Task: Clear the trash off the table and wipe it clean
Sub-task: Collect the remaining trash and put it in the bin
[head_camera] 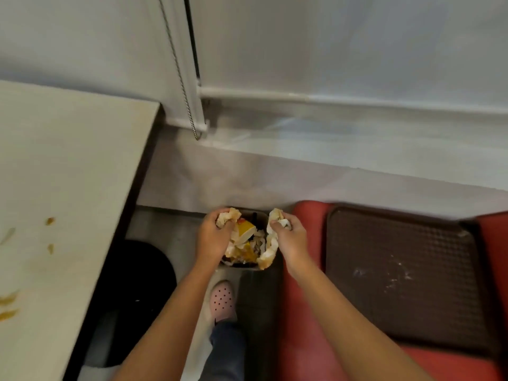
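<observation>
A: Where's the trash?

B: Right over the bin. The left hand is curled round a crumpled wad above the bin's far-left rim. The right hand pinches a longer strip of paper at the bin's far-right rim.

A: Anything already in the bin?

B: Yes, it looks nearly full. A yellow wrapper and more crumpled paper lie between the two hands.

A: So what does the drop turn on?

B: The strip, I'd say. Its long axis runs along the bin's right rim, from the right hand back toward the person. Its loose end lies on or just over that rim; I can't tell which. The wad sits over the opening, so loosening the fingers should be enough there. The strip probably wants a nudge inward, toward the bin's middle, or it may slide off onto the floor on the bin's right.

A: And the wiping?

B: Not begun, as I judge it. The tabletop stands left of the bin, with orange stains on it. The left hand is the nearer one to it. I see no cloth.

A: What's to the bin's right?

B: A brown tray on a red seat, just beside the bin, with pale smears or crumbs on it.
</observation>
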